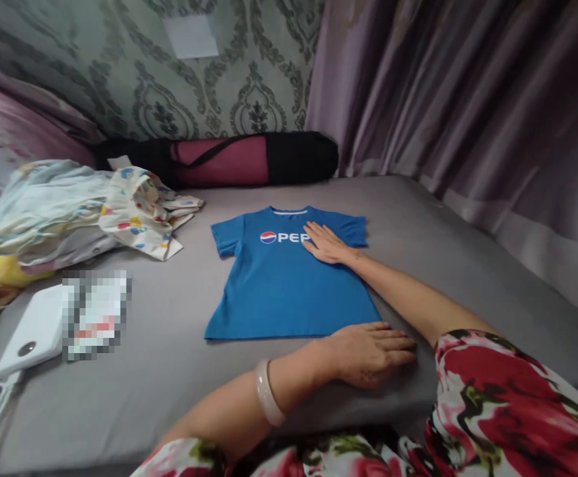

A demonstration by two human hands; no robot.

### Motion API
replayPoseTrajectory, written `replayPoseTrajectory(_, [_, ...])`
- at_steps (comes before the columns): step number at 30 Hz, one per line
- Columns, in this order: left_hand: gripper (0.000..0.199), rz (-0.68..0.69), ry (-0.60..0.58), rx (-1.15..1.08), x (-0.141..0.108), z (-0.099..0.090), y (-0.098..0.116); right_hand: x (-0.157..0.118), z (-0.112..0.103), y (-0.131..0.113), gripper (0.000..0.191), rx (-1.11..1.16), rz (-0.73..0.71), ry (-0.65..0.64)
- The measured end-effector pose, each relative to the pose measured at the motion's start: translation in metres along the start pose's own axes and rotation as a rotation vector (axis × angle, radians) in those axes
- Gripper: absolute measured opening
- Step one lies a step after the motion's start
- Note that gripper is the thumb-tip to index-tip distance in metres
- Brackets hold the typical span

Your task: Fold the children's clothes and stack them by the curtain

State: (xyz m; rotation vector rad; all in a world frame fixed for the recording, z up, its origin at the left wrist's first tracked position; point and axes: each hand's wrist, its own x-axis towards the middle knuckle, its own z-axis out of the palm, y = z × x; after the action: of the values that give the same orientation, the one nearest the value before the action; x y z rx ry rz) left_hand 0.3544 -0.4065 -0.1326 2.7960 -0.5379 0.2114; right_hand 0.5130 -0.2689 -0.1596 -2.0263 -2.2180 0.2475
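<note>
A blue T-shirt [279,291] with a round logo and white lettering lies spread flat on the grey bed sheet [169,384], its collar pointing away from me. My right hand [326,244] rests flat on its chest, fingers stretched out over the end of the lettering. At the shirt's lower right corner my left hand [371,354] lies palm down with fingers extended, partly over the hem and partly on the sheet. A pale bangle [269,394] circles my left wrist. Neither hand grips the fabric.
Crumpled clothes [55,205] are heaped at the left, a patterned garment [140,212] on their near side. Closer stand a white device [38,324] with cables and a blurred-out item [97,318]. A long black and maroon bag [224,161] lies against the wall; curtains [392,86] hang at right.
</note>
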Motion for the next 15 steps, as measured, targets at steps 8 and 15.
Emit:
replayPoseTrajectory(8, [0.048, 0.060, -0.045, -0.202, 0.003, -0.001, 0.013, -0.088, -0.004, -0.010, 0.064, 0.068, -0.137, 0.003])
replayPoseTrajectory(15, [0.045, 0.074, -0.062, -0.310, -0.003, -0.006, 0.021, -0.150, -0.011, -0.022, 0.063, 0.139, -0.197, -0.053])
